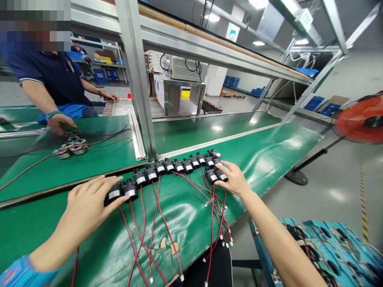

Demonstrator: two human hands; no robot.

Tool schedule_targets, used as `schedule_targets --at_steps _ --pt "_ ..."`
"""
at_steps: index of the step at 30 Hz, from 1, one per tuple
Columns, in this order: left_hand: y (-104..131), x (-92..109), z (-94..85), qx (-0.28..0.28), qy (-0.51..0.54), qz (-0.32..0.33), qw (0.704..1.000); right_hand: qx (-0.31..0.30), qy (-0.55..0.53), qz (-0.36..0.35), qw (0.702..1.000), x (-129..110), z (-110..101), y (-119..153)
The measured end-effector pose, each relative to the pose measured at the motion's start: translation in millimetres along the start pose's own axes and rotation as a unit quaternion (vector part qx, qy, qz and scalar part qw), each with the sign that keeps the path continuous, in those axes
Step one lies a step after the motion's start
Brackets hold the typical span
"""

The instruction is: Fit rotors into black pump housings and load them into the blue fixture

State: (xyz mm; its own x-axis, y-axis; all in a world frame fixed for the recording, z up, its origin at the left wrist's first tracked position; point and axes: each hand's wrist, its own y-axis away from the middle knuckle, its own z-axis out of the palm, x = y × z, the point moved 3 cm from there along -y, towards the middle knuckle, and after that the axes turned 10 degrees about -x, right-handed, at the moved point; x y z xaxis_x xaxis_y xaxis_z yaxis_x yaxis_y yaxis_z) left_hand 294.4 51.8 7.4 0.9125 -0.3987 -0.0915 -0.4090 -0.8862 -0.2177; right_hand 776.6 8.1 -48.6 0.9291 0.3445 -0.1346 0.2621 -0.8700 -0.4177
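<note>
From where I'm standing, a line of small black motor units is running along the green work mat, just on the near side of the upright metal post. Most are standing side by side with their white labels facing the person; at the right end several are bunching into a cluster.

The left hand is curving around the two units at the left end, its fingers partly open, fingertips reaching over the tops and the thumb resting low in front. The right hand is bracketing the right-end cluster, forefinger and thumb parted, both seeming to touch the outer units without lifting any.

To my eye, good handling here is asking for light, level pressure low on the bodies, both ends being steadied together, since a hard push could be buckling the row or tipping a unit. The red leads are crossing each other toward the near edge, and some white connectors are lying by that edge, so a snagging lead could be dragging its unit askew. The torn patch in the mat is worth avoiding too.

Farther out, a teal crate of parts is sitting at the right, and a co-worker is handling round metal parts across the bench.
</note>
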Motion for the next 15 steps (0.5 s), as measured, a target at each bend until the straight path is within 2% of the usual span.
schedule_targets --at_steps 3,7,11,15 --pt "-3.8 47.0 -4.9 0.003 0.089 0.103 0.991 -0.077 0.032 -0.074 0.994 4.9 17.8 -14.6" --pt "-18.1 123.5 1.8 -0.081 0.208 0.220 0.950 -0.108 0.042 -0.089 0.989 7.6 28.9 -30.4" --pt "-46.7 192.0 16.0 -0.162 0.309 0.247 0.904 -0.100 0.050 -0.061 0.992 6.2 28.5 -30.0" --pt "-74.6 232.0 34.0 -0.179 0.346 0.238 0.890 -0.098 0.038 -0.112 0.988 2.4 23.8 -24.0"
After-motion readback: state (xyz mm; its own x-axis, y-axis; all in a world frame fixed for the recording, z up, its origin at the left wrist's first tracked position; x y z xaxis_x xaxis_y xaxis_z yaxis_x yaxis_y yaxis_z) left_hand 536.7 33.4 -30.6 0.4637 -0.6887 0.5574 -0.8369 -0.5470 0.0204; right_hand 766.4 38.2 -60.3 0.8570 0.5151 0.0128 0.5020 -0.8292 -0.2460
